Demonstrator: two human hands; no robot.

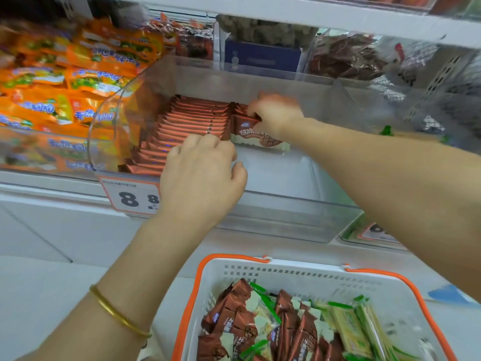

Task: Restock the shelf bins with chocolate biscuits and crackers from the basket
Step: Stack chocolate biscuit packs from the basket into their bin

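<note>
A white shelf (78, 186) carries a clear bin (286, 82) at mid-frame, with orange snack packets (65, 74) at upper left. Inside the bin, a row of chocolate biscuits (192, 118) stands on edge. Just right of it, the right hand (276, 110) pinches one biscuit packet (250, 131). The left hand (200, 175) curls at the row's near end; whether it holds anything is unclear. At lower right, the basket (299, 272) holds crackers (348, 329).

A shop's snack section: clear plastic bins (234, 82) on white shelving (286, 9) hold stacked goods, from orange packets (78, 82) to rows of biscuit packs (192, 121). Price tags (130, 196) sit on the bin fronts, one showing a large 8. More bagged goods (346, 58) fill bins behind. A white shopping basket (299, 272) with orange handles, loaded with wrapped stock, sits below the shelf.
</note>
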